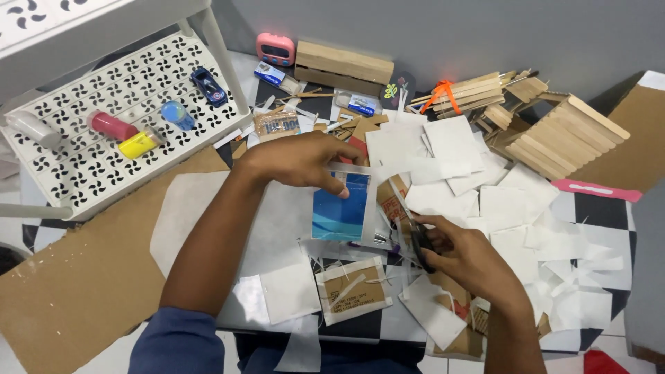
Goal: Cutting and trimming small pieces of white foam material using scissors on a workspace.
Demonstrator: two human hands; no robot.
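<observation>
1. The cardboard sheet (pixel 76 277) lies flat under my left forearm, the biggest thing here, with a white paper piece on top of it.
2. The white perforated shelf rack (pixel 125 104) stands at my far left. Its tray holds a red tube (pixel 112 126), a yellow tube (pixel 139 144), a blue round-capped bottle (pixel 178 114) and a dark blue toy car (pixel 208 86), all lying loose and apart from one another.
3. A heap of white paper squares (pixel 450 152) covers the middle and right of the checkered floor, overlapping each other.
4. A little roof of wooden craft sticks (pixel 564 135) sits tilted at the far right, beside a stick bundle tied with orange ribbon (pixel 443 93).
5. A wooden block (pixel 344 64) rests by the wall, with a pink digital timer (pixel 276 48) just beside it.
6. The blue glossy card (pixel 341 206) is in the centre, just in front of me. My left hand (pixel 301 161) pinches its top edge, fingertips curled over the white border.
7. My right hand (pixel 460 253) is clenched around the black handles of the scissors (pixel 414 232), whose blades point up toward the card's right edge; whether they touch it I cannot tell.
</observation>
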